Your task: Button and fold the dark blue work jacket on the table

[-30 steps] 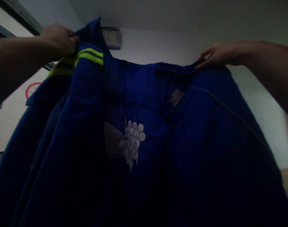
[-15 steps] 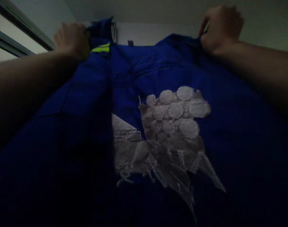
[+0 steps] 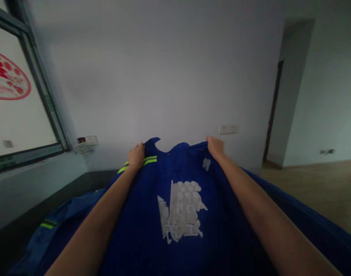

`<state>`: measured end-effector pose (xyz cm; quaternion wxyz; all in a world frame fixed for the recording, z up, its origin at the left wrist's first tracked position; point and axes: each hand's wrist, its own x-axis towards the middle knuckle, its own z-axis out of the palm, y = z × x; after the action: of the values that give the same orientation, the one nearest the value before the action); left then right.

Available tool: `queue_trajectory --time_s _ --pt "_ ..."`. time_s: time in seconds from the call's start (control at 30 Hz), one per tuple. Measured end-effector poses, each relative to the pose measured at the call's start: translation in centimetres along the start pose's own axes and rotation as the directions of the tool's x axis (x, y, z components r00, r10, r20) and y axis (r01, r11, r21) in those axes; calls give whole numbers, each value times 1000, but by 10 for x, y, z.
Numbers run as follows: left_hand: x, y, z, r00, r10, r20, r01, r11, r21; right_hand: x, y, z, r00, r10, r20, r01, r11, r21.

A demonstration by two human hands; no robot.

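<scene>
- Evidently, the blue garment [image 3: 181, 211] appeared soft, limp and probably light.
- Left hand [image 3: 136, 155] and right hand [image 3: 216, 147] had fingers closed on its upper corners, seemingly sound holding points.

A matt cloth garment [image 3: 140, 222], lower centre, bears rough, papery-looking patches [image 3: 184, 209]; smooth, matt wall [image 3: 163, 76] fills the upper centre, wood-look floor [image 3: 316, 186] at right.

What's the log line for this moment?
left hand: grips blue garment beside yellow stripes | right hand: grips its upper edge | ahead: wall
</scene>
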<state>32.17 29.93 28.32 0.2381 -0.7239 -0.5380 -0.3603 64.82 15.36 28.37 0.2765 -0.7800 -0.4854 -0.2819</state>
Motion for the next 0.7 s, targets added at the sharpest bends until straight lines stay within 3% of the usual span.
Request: queue_trajectory --time_s 0.13,0.27,0.37,0.5,0.7 --pt "-80 4 105 975 11 222 -12 1000 4 -50 5 102 972 7 236 -17 999 40" --pt "-134 0 171 910 40 413 -38 999 -13 -91 -6 166 916 -74 395 36 994 103" --pt "-143 -6 192 884 66 463 -54 998 -39 -109 -17 190 883 -167 439 107 982 158" --pt "-137 -12 200 858 105 502 -76 994 -77 -120 -22 210 803 -305 512 218 950 225" --pt "-131 -15 205 835 129 535 -86 991 -104 -114 -10 240 754 -325 571 242 945 219"
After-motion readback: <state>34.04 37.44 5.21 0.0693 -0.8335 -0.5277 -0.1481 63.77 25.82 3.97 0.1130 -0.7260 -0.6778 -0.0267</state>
